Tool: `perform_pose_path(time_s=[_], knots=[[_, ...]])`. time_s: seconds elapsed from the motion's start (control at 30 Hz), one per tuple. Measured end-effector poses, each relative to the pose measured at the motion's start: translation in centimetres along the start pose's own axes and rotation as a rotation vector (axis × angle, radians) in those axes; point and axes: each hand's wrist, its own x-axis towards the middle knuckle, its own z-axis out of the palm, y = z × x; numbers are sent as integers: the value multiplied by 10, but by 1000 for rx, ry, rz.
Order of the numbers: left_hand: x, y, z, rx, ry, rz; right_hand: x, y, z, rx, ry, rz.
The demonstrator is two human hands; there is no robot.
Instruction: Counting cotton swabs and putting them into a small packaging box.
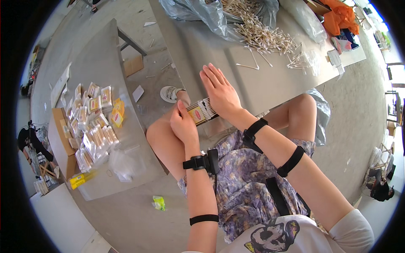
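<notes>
A flat clear pack of cotton swabs point(201, 112) with a yellow and red label sits in front of me, over my lap by the table's near edge. My left hand point(184, 123) grips its left end, thumb pointing up. At the other end rests my right hand point(221, 93), its fingers stretched out straight and close together, the palm against or over the swab tips. The right hand covers that end, so I cannot tell whether the pack is sealed there. Loose cotton swabs point(270, 40) lie heaped on the metal table point(202, 50) beyond my hands.
Grey plastic bags point(202, 17) surround the swab heap. Filled swab packs point(95, 105) pile up on the left table, beside a cardboard box point(63, 130), yellow labels point(118, 113) and clear empty bags point(128, 164). An orange bag point(339, 17) is at the far right. A green wrapper point(159, 203) lies on the floor.
</notes>
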Motion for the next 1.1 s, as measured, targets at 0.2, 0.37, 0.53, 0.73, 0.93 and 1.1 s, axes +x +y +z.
perform_pose_path(time_s=[0.2,0.37,0.53,0.73,0.93,1.1], knots=[[5,-14,9,-151,-43,-67,1,-2,2,-5,-11,-7],[3,-7,7,-190,-82,-97,1,-5,4,20,-4,-8],[1,-2,-1,-148,-14,31,4,-25,8,140,-7,10],[-4,17,-1,-23,-33,6,4,-45,13,618,109,99],[-4,6,-10,-145,-23,-15,-2,-52,2,1206,113,551],[7,-4,-21,-239,78,-36,-21,-39,-6,1403,210,560]])
